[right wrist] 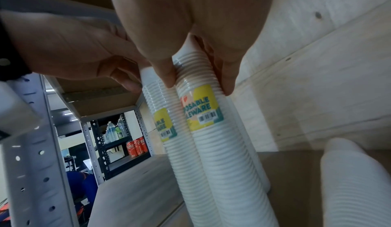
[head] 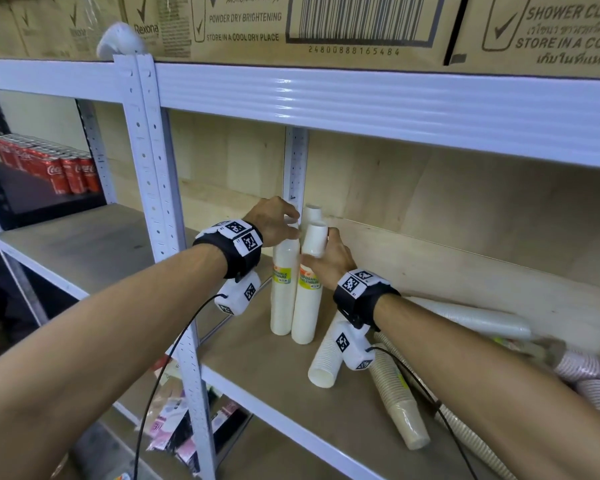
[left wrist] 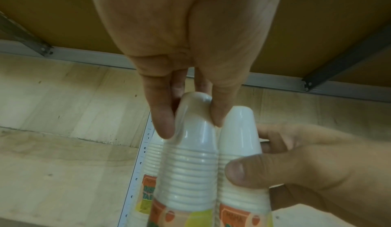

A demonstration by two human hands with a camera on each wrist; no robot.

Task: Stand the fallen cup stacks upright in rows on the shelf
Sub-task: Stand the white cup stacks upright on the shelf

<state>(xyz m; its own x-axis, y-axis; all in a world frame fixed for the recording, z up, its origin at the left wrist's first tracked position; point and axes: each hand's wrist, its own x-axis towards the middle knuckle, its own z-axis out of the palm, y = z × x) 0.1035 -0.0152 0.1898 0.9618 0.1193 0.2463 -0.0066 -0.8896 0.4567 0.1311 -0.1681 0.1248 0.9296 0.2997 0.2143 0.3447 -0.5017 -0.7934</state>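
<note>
Left hand (head: 274, 221) and right hand (head: 328, 258) each grip 1 upright cup stack (head: 305, 292) near its top

White ribbed cup stacks (head: 284, 289) with yellow-and-orange labels (head: 310, 280); red cans (head: 66, 174); brown cartons (head: 326, 26); white shelf (head: 395, 105)

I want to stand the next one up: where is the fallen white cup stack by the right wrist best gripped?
Probably near its raised narrow end. The fallen white cup stack lies slanted, wide open mouth toward the shelf front, the narrow end hidden behind the right hand's wrist camera. Come from above and right, wrap the fingers round the ribbed side, then swing it upright onto its mouth.
</note>
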